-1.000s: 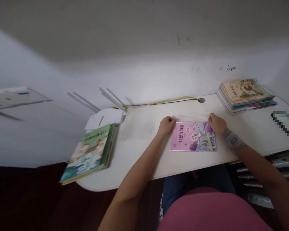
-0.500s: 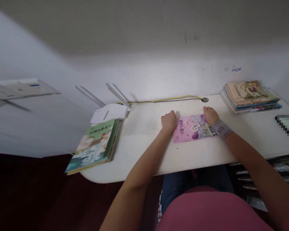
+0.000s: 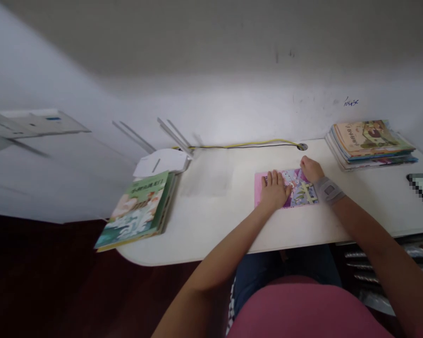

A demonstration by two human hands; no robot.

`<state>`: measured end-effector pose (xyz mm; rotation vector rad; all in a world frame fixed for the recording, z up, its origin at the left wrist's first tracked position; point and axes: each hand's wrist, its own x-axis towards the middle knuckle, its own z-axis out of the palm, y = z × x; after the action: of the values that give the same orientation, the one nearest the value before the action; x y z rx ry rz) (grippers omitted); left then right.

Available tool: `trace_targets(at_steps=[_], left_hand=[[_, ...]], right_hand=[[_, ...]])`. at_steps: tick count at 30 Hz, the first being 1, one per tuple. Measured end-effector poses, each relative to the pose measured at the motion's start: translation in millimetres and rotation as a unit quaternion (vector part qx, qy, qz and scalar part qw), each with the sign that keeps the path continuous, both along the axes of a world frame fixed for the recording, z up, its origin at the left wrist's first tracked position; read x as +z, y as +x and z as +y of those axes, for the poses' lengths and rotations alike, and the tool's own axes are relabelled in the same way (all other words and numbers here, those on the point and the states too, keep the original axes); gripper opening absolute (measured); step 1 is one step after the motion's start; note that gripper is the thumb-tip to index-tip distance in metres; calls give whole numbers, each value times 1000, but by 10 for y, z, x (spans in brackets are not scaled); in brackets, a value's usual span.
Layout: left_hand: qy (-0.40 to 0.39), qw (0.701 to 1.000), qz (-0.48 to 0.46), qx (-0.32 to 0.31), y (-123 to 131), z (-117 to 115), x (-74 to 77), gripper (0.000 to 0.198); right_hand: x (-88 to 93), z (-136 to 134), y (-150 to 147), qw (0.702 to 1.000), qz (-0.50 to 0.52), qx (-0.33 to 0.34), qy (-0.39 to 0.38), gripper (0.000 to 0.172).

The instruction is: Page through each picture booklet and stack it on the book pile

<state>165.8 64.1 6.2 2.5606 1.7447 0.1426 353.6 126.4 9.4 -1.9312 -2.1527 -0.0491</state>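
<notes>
Left hand (image 3: 275, 191) had moved onto the book (image 3: 298, 191), spread flat; right hand (image 3: 312, 170) was curled at its far right corner, grip unclear.

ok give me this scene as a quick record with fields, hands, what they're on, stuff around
surface: white desk against a wall
left hand: flat, fingers spread, on the pink book's cover
right hand: fingers curled at the book's upper right corner; whether it pinches anything is unclear
right wrist: grey band
pink book: lying on the desk, partly covered by the hands
left side: books with a green cover on top, near a white router
right side: stacked books
along wall: yellow cable
</notes>
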Motion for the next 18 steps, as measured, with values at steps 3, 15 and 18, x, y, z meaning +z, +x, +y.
trace_targets(at_steps=[3,15,18], left_hand=[[5,1000,-2,-5,-9,-3,-14,71],[-29,996,9,-85,-245,138,-11,62],[-13,996,-4,-84,-313,147,5,61]], right_hand=[[86,-3,18,999,27,-9,22,34],[-148,-588,-656,970,13,243,17,70],[-148,-552,-485,978,-28,206,15,65]])
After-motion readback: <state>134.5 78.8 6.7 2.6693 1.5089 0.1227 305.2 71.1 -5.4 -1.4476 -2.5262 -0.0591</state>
